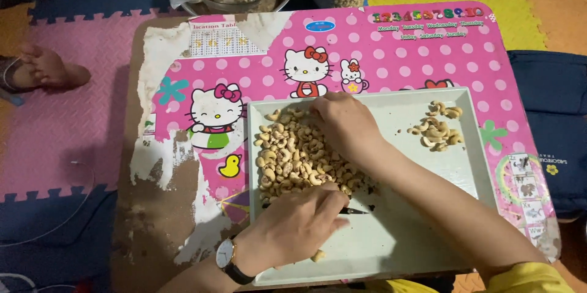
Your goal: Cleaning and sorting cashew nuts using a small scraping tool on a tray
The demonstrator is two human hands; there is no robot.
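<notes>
Here the left hand point(299, 223) grips a small dark tool point(356, 211) and the right hand point(342, 123) picks in the cashew pile point(293, 158) on the white tray point(391, 238) near the worktop's front edge; sorting seems underway, needing careful fingers next.

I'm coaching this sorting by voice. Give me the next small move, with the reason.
Probably draw one nut out of the big heap of pale curved cashew nuts with the right hand, which rests on its top edge. The left hand holds a thin dark tool beside it, and the small pile sits apart on the white square tray.
</notes>
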